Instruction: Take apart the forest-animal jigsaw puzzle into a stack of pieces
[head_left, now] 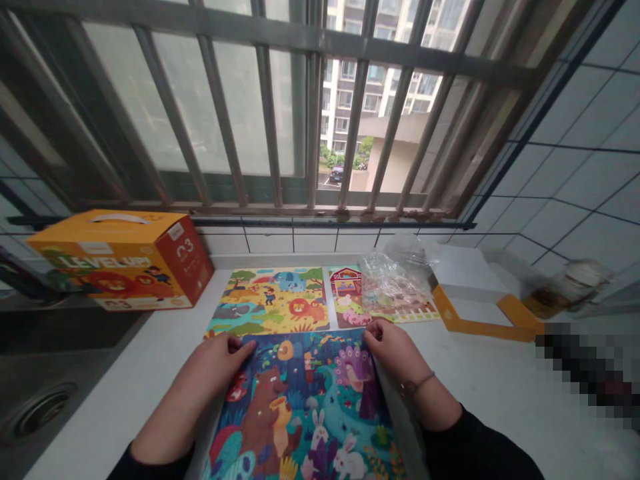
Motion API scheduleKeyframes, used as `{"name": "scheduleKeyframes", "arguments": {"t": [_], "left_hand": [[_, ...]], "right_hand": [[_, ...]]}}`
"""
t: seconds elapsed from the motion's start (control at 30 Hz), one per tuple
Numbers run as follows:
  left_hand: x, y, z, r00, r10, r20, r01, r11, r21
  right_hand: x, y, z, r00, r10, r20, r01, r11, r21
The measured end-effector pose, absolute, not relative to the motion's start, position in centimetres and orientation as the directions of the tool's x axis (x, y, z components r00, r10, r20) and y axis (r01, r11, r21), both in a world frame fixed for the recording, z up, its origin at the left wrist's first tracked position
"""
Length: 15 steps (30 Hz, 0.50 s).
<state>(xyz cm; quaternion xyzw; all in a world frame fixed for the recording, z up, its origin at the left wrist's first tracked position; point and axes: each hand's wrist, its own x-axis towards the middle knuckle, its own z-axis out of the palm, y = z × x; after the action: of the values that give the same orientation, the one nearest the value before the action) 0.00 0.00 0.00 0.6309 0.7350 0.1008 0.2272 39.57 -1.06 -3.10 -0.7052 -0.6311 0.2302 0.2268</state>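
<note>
A dark blue forest picture sheet (305, 413) with a bear, rabbits and a peacock spans the lower middle, its bottom running out of view. My left hand (227, 357) pinches its upper left corner between thumb and fingers. At the upper right corner, my right hand (393, 343) has closed thumb and fingertips on the edge. Just beyond the sheet lies a yellow savanna picture (273, 300) with lions and an elephant. To its right is a farm picture (345, 293) with a red barn, partly covered by crumpled clear plastic wrap (395, 273).
An orange box (120, 260) marked "LEVEL UP!" stands at the left, beside the sink (45, 400). On the right of the white counter (480, 393) sits an open orange-and-white carton (480, 300), with a jar (570, 287) behind it. A barred window rises behind the counter.
</note>
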Motion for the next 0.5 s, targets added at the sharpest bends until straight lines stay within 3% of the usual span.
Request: {"name": "scheduleKeyframes", "arguments": {"t": [0.13, 0.37, 0.5], "left_hand": [[0.2, -0.1, -0.2, -0.136, 0.977, -0.166, 0.784, 0.209, 0.585], [0.9, -0.1, -1.2, -0.125, 0.959, -0.253, 0.538, 0.280, 0.795], [1.7, -0.2, -0.7, 0.021, 0.958, -0.286, 0.363, 0.259, 0.895]], "right_hand": [[40.4, -0.5, -3.8, 0.137, 0.986, -0.091, 0.657, -0.160, -0.737], [40.6, 0.0, -4.5, 0.081, 0.970, -0.231, 0.342, -0.245, -0.907], [40.7, 0.3, -4.7, -0.029, 0.974, -0.225, 0.322, -0.205, -0.924]]}}
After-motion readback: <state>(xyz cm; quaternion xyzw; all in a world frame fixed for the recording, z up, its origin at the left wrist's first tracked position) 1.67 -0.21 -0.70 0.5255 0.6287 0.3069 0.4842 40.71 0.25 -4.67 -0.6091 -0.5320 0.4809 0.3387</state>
